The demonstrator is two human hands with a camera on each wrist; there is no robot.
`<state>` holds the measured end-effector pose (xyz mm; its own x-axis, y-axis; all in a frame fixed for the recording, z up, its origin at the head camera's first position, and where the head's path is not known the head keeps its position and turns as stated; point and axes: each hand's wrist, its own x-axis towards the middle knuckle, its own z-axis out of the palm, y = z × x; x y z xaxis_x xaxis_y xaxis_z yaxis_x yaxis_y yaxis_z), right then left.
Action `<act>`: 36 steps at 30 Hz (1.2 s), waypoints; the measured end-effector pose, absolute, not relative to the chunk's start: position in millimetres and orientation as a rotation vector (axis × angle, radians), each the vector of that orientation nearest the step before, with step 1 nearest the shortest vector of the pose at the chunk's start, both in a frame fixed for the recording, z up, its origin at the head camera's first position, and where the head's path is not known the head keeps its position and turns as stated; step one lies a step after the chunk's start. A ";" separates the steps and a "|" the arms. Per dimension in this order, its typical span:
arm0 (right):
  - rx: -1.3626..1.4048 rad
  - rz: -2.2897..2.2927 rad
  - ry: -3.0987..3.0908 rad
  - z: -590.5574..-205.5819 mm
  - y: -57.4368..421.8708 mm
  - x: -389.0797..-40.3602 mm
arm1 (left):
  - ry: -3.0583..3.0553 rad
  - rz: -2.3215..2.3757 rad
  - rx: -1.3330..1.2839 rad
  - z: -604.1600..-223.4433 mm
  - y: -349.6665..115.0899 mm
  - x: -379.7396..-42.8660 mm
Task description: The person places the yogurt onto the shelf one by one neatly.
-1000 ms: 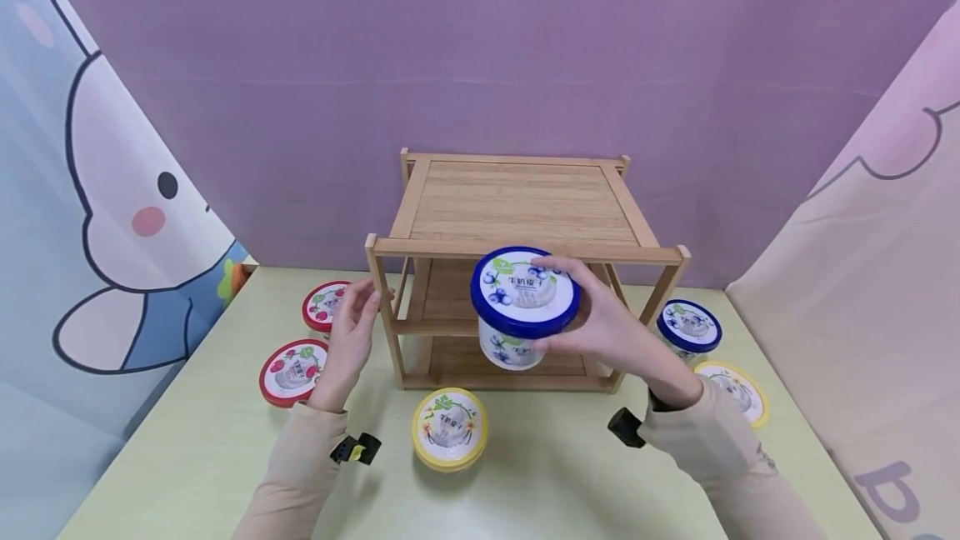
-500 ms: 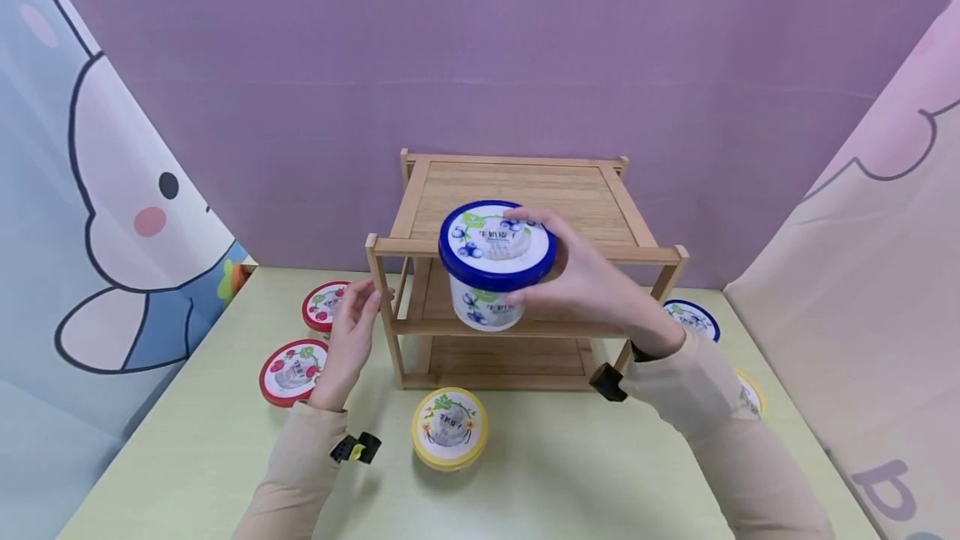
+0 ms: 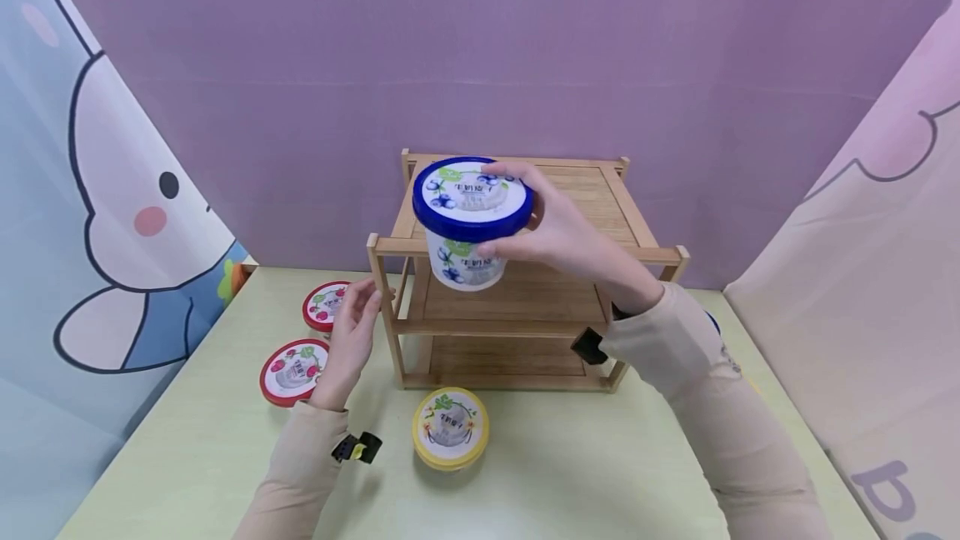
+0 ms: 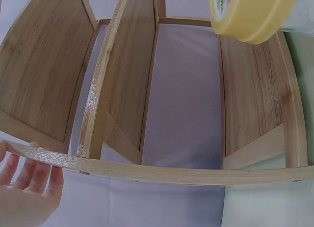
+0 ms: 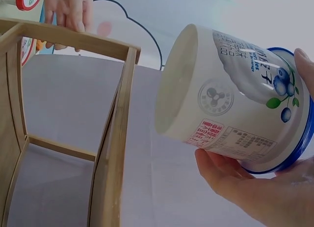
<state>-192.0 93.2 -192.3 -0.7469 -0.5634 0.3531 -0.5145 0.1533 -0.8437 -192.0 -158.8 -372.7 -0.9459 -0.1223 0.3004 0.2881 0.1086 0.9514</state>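
Observation:
In the head view my right hand (image 3: 558, 227) grips a white tub with a blue lid (image 3: 474, 202), thumb and fingers spread around its lid and side. The tub hangs in front of the wooden shelf's top board, its underside showing in the right wrist view, where blueberries are printed on the tub (image 5: 235, 94). My left hand (image 3: 352, 336) holds the front left post of the wooden shelf (image 3: 517, 327); in the left wrist view that hand (image 4: 29, 192) has its fingers at the post.
Two red-lidded tubs (image 3: 294, 372) stand left of the shelf, partly behind my left hand. A yellow-lidded tub (image 3: 450, 429) stands in front. At the right, my right sleeve mostly hides another blue lid (image 3: 713, 322). Purple cloth (image 3: 480, 48) hangs behind the shelf.
My right hand has raised the blue-lidded tub and moved it leftward, from in front of the shelf's middle level up to its top edge. My left hand stays on the post.

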 end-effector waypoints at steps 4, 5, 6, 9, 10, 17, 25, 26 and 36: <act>-1.024 -1.712 2.371 -186.7 86.6 -199.8 | -2.071 -1.910 -0.176 -373.2 -158.3 -192.6; -1.008 -1.724 2.373 -185.4 84.6 -202.0 | -2.071 -1.910 -0.177 -373.2 -158.3 -192.6; -0.991 -1.733 2.379 -184.1 82.8 -203.7 | -2.072 -1.908 -0.179 -373.2 -158.3 -192.5; -0.928 -1.743 2.412 -181.3 77.2 -209.5 | -2.090 -1.893 -0.176 -372.5 -159.0 -191.7; -0.905 -1.739 2.429 -180.4 75.5 -211.4 | -2.098 -1.888 -0.177 -372.1 -159.3 -191.5; -0.797 -1.691 2.518 -181.6 62.0 -224.7 | -2.126 -1.873 -0.168 -372.4 -161.6 -191.6; -0.762 -1.698 2.532 -189.6 52.8 -237.1 | -2.127 -1.875 -0.168 -372.6 -161.8 -192.4; -0.757 -1.704 2.528 -190.3 52.3 -237.9 | -2.127 -1.876 -0.170 -372.7 -162.0 -192.4; -0.662 -1.708 2.545 -192.1 46.8 -241.7 | -2.140 -1.864 -0.161 -372.8 -163.1 -190.5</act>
